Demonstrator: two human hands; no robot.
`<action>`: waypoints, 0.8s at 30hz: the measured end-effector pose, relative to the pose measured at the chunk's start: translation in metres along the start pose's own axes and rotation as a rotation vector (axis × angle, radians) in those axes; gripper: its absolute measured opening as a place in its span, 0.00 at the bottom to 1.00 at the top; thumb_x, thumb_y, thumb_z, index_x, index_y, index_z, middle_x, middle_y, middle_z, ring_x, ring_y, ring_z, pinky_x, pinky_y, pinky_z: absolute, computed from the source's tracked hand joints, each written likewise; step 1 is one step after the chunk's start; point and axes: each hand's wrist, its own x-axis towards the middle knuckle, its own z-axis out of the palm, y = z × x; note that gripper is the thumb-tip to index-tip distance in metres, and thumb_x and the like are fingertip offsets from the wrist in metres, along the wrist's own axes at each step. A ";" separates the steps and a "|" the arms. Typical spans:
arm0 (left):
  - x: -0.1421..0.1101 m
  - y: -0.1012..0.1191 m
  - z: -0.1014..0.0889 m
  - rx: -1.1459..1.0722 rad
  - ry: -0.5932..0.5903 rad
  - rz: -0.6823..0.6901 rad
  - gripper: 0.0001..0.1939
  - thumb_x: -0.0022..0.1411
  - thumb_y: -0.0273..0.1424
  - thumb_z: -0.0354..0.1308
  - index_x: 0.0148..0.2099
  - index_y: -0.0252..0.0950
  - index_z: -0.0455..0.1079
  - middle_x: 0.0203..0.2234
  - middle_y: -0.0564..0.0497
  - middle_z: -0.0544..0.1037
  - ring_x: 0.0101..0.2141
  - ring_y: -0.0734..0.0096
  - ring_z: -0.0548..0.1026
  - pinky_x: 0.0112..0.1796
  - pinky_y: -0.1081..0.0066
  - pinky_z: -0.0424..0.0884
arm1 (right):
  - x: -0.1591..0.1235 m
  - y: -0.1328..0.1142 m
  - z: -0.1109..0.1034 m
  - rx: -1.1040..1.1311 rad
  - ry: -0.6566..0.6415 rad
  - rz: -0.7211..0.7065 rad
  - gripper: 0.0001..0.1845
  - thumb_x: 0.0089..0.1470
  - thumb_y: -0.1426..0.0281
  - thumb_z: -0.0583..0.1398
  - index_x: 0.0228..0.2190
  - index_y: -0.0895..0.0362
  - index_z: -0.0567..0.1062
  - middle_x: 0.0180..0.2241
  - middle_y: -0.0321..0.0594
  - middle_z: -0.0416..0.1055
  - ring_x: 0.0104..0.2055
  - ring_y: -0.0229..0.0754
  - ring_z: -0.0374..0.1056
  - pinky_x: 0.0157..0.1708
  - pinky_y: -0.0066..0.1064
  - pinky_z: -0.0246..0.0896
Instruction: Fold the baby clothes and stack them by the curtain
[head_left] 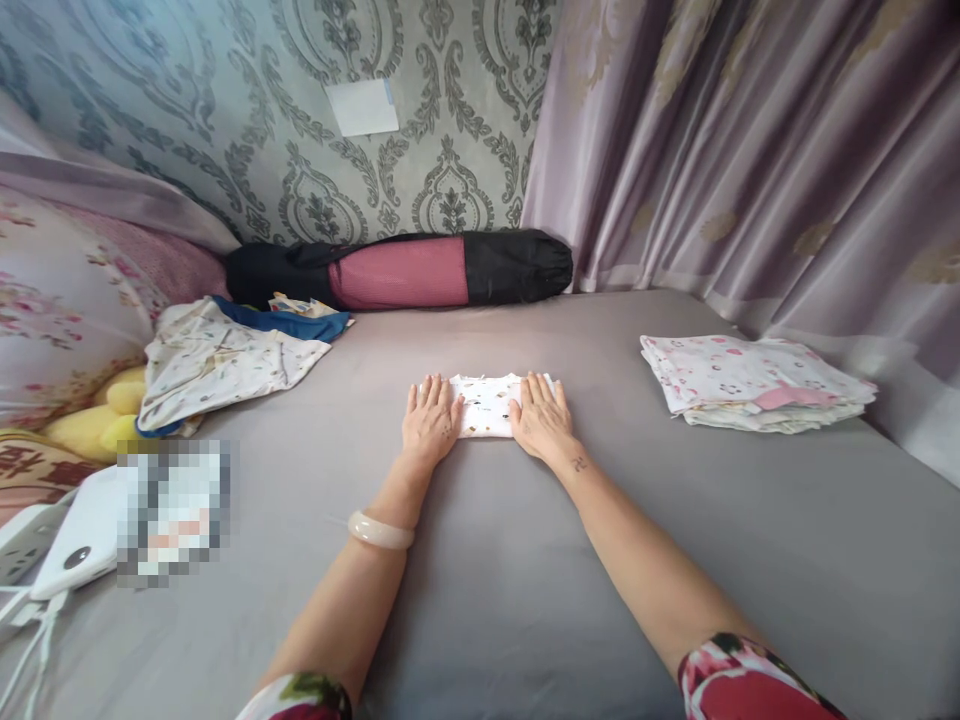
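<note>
A small white printed cloth (486, 408), folded into a flat rectangle, lies on the grey bed sheet (495, 560) in the middle of the view. My left hand (433, 418) rests flat on its left end, fingers stretched away from me. On the right end lies my right hand (541, 415), also flat with the fingers extended. Both palms cover the ends of the cloth, so only its middle and a bit of the far edge show. Whether it is a garment or a plain cloth I cannot tell.
A stack of folded printed cloths (757, 380) lies at the right by the curtain (720, 150). Loose printed clothes (225, 350) lie at the left beside a yellow plush toy (90, 425). A black and pink roll bag (397, 272) lies along the wall. A white power bank (94, 520) with cables sits near left.
</note>
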 end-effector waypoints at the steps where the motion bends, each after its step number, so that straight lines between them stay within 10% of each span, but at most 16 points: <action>1: 0.000 -0.001 0.000 0.004 -0.020 0.000 0.32 0.72 0.40 0.32 0.66 0.25 0.58 0.65 0.38 0.59 0.66 0.54 0.53 0.64 0.54 0.47 | 0.000 0.002 0.000 -0.007 -0.014 0.012 0.33 0.65 0.64 0.41 0.64 0.71 0.56 0.67 0.54 0.48 0.69 0.51 0.42 0.67 0.46 0.28; 24: -0.001 -0.020 -0.008 -0.082 -0.137 -0.124 0.29 0.70 0.35 0.34 0.68 0.30 0.55 0.66 0.42 0.57 0.66 0.55 0.54 0.64 0.50 0.49 | 0.009 0.023 0.002 0.064 -0.120 0.200 0.34 0.64 0.65 0.40 0.65 0.73 0.50 0.68 0.55 0.45 0.70 0.52 0.40 0.66 0.45 0.36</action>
